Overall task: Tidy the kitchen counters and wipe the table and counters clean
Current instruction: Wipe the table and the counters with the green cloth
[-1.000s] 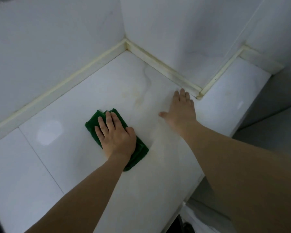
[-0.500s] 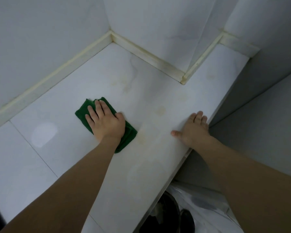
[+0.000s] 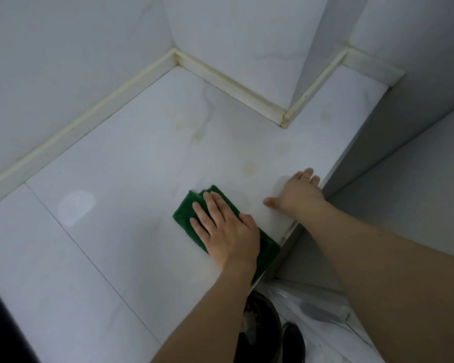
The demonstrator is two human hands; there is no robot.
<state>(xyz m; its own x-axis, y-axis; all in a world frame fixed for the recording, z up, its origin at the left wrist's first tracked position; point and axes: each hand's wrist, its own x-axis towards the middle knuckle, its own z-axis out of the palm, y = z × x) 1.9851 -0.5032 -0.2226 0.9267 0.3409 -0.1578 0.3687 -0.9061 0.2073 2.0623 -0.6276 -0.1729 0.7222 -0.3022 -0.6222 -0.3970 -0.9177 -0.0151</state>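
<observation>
A folded green cloth (image 3: 186,214) lies flat on the white marble counter (image 3: 110,200), close to its front edge. My left hand (image 3: 226,229) presses down on the cloth with straight, spread fingers and covers most of it. My right hand (image 3: 298,191) rests flat on the counter to the right of the cloth, fingers straight, right at the counter's edge. Faint yellowish stains (image 3: 250,166) mark the counter just beyond the cloth.
White tiled walls meet the counter along a yellowed sealing strip (image 3: 231,85), with a wall pillar jutting out at the back. A grey cabinet side (image 3: 404,163) stands to the right. Below the counter edge a dark bin (image 3: 262,326) and a black shoe (image 3: 294,341) show on the floor.
My left hand has slid the green cloth rightwards toward the counter's front edge, nearer my right hand. My right hand earlier moved back from the wall corner to the counter edge.
</observation>
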